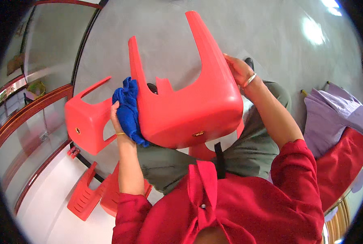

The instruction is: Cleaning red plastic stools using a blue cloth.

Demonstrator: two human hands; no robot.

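Note:
A red plastic stool [190,113] rests tilted over my lap, its underside hidden and two of its legs pointing away from me. My left hand [115,117] holds a bunched blue cloth [127,111] against the stool's left side; part of that hand is hidden by the cloth. On the right side, my right hand [238,68] grips the outer edge of a leg, with a bangle at the wrist. The stool's near face bears a small gold emblem.
Another red plastic stool [89,119] lies to the left, beside a wood-framed glass door [31,113]. More red plastic furniture [85,195] stands at lower left near the white wall. Lavender cloth [328,119] and red cloth [341,170] drape over something at the right.

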